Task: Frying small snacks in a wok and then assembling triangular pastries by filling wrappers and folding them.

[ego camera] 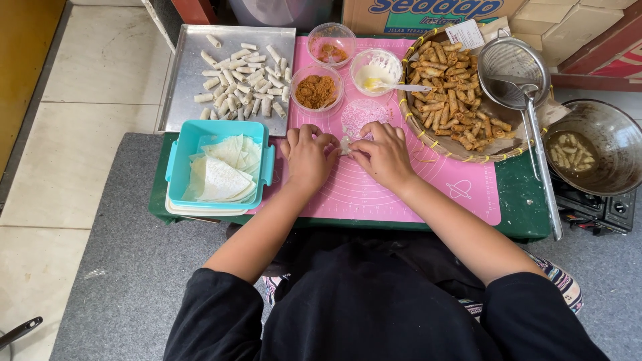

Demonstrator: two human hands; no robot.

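A small pale pastry wrapper [346, 144] lies on the pink silicone mat [401, 194] on the table, pinched between both hands. The left hand [309, 157] and right hand [384, 154] each close their grip on its edges, fingertips meeting over it.

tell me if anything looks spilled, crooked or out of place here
Nothing is spilled. One oddity: the long-handled wire strainer rests tilted on the woven basket of fried rolls, its handle jutting past the table edge beside the wok. Both hands pinch a small wrapper on the pink mat.
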